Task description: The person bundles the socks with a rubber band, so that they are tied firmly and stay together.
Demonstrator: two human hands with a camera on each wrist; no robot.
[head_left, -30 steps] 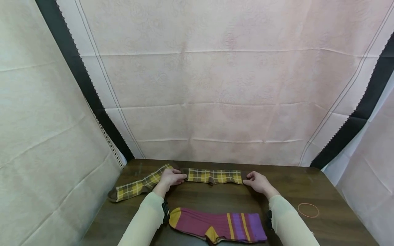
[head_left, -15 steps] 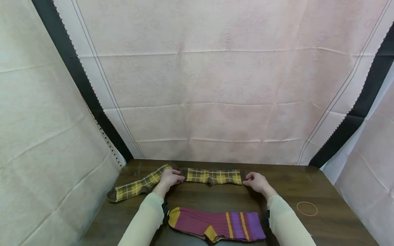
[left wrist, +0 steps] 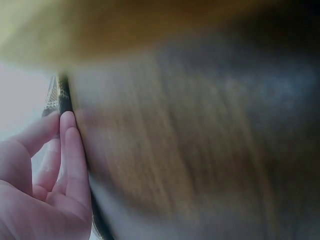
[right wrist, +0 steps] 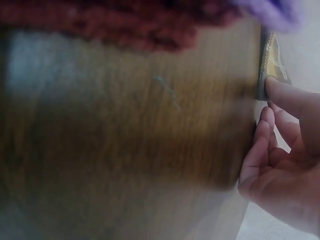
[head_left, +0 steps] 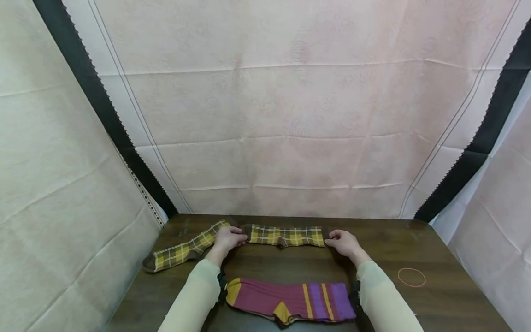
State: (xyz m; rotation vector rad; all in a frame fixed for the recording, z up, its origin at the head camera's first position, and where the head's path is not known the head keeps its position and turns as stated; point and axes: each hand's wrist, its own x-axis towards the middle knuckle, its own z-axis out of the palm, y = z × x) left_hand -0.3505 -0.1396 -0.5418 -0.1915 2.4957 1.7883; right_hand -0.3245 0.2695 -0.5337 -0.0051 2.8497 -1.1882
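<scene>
Two yellow-and-brown plaid socks lie toward the far side of the table in the head view. The right-hand plaid sock [head_left: 286, 235] stretches straight across between the hands. At its left end, the left hand [head_left: 229, 238] pinches the dark edge between thumb and fingertips. Its right end is pinched by the right hand [head_left: 346, 243], whose thumb presses on the dark edge [right wrist: 263, 75] in the right wrist view. The left-hand plaid sock [head_left: 178, 256] slants down to the left, its upper end partly hidden behind the left hand.
Closer to the body, between the forearms, lies a maroon, purple and yellow sock [head_left: 265, 295] with another layer showing beneath its lower edge. A thin rubber band [head_left: 411, 277] rests on the wooden table [head_left: 448, 304] at the right. Pale cloth [head_left: 290, 115] hangs behind the table and at both sides.
The head view has shifted slightly. Both hands keep their places at the ends of the plaid sock, and the socks lie as before.
</scene>
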